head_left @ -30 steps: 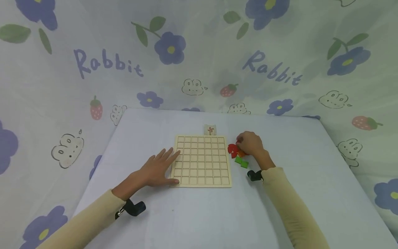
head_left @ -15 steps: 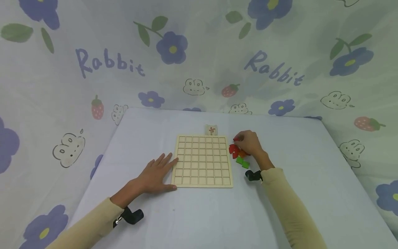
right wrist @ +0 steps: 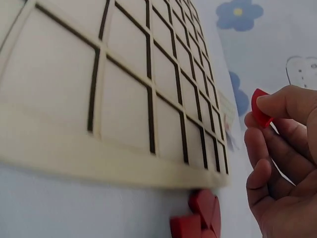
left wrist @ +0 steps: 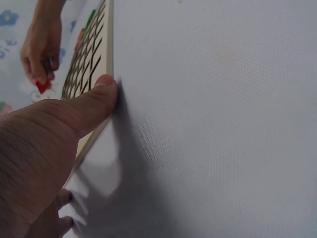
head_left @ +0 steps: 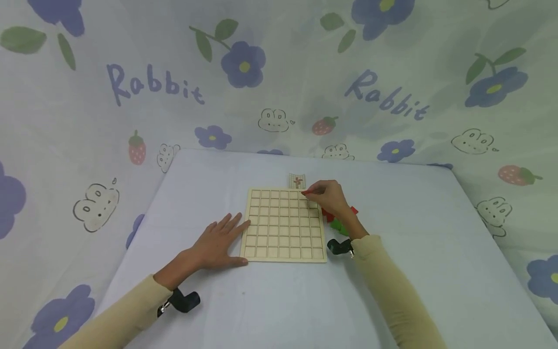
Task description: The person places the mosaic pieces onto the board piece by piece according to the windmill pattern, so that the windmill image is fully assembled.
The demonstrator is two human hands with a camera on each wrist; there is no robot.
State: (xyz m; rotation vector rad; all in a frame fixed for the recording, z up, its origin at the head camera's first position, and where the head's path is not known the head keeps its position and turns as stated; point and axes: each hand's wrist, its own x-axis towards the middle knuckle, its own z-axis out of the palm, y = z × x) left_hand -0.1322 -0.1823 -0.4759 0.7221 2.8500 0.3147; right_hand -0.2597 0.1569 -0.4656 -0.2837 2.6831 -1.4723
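Observation:
A square wooden grid board point(head_left: 283, 260) lies on the white table, its cells bare. My left hand point(head_left: 218, 245) rests along the board's left edge with fingers spread, and the left wrist view shows its thumb at the rim. Over the board's far right corner, my right hand point(head_left: 330, 197) pinches a small red tile point(right wrist: 261, 108) with one curved side between thumb and finger. Other red pieces point(right wrist: 203, 210) sit just off the board's right edge, partly behind the right hand in the head view. Green tiles point(head_left: 337, 226) lie beside them.
A small card point(head_left: 297, 181) with a red pinwheel-like pattern lies behind the board's far edge. White cloth point(head_left: 270, 82) printed with flowers and rabbits hangs behind and beside the table. A black camera point(head_left: 340, 246) sits at my right wrist, another point(head_left: 185, 301) at the left.
My right hand has lifted a red tile from the pile and carried it left over the board's far right corner. The left hand slid slightly back toward the board's edge, then stayed.

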